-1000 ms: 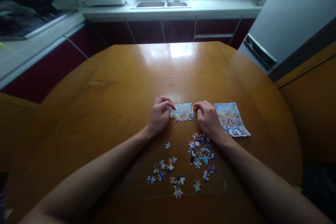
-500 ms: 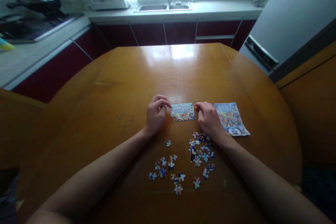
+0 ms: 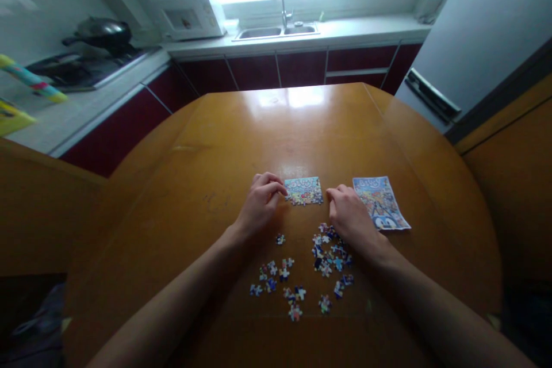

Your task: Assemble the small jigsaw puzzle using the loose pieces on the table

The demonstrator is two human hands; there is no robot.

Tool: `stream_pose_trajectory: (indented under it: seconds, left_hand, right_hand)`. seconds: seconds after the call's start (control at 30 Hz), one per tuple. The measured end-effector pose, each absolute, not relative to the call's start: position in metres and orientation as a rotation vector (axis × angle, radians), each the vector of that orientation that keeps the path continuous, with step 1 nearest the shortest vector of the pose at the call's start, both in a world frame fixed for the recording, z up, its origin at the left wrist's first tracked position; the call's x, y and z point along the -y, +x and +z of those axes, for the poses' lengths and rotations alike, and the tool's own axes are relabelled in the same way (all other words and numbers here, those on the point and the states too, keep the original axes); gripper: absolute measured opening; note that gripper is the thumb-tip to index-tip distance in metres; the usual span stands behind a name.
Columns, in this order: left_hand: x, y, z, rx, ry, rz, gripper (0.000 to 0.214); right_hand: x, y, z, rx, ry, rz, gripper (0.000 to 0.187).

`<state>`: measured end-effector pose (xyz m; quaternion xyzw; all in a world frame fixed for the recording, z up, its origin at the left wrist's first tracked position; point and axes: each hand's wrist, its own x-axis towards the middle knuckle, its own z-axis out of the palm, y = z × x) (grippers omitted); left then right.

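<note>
Clock positions are taken from the part-joined puzzle, twelve o'clock being away from the person. The puzzle lies flat at the middle of the counter, its far edge straight, its near edge jagged; that open edge faces the person, presumably to keep it within easy reach.

The left hand is at nine o'clock, fingers loosely bent, index fingertip at the puzzle's side. Contact cannot be confirmed, nor whether this grip is closed on anything; the placing suggests steadying or squaring that edge.

The right hand is at three o'clock, fingers curled under and apart from the puzzle. Whether its grip holds a piece cannot be told.

Beyond it, also at three, lies a printed sheet, picture up, probably so placed for comparison.

A heap of loose pieces sits at five o'clock, a lone piece at seven, and scattered pieces around six, apparently spread to show their prints.
</note>
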<state>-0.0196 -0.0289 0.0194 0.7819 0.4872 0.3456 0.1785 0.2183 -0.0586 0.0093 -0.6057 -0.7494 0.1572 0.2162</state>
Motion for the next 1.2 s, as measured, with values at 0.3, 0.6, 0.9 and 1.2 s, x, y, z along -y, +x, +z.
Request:
stream_pose_trajectory:
  seconds: [0.3,0.6,0.9,1.2]
  left_hand:
    - [0.046,-0.028,0.007,-1.345,2.370,0.871,0.023]
    - [0.041,-0.030,0.003,-1.302,2.389,0.847,0.031]
    - [0.039,-0.031,0.005,-1.391,2.206,1.007,0.022]
    - [0.041,-0.032,0.004,-1.324,2.211,0.992,0.032]
  right_hand:
    - [0.073,0.210,0.014,2.133,-1.648,0.438,0.036]
    - [0.072,0.210,0.011,2.134,-1.640,0.560,0.048]
    - [0.069,0.213,0.007,2.115,-1.602,0.575,0.047]
    - [0.066,0.215,0.005,2.032,-1.581,0.660,0.044]
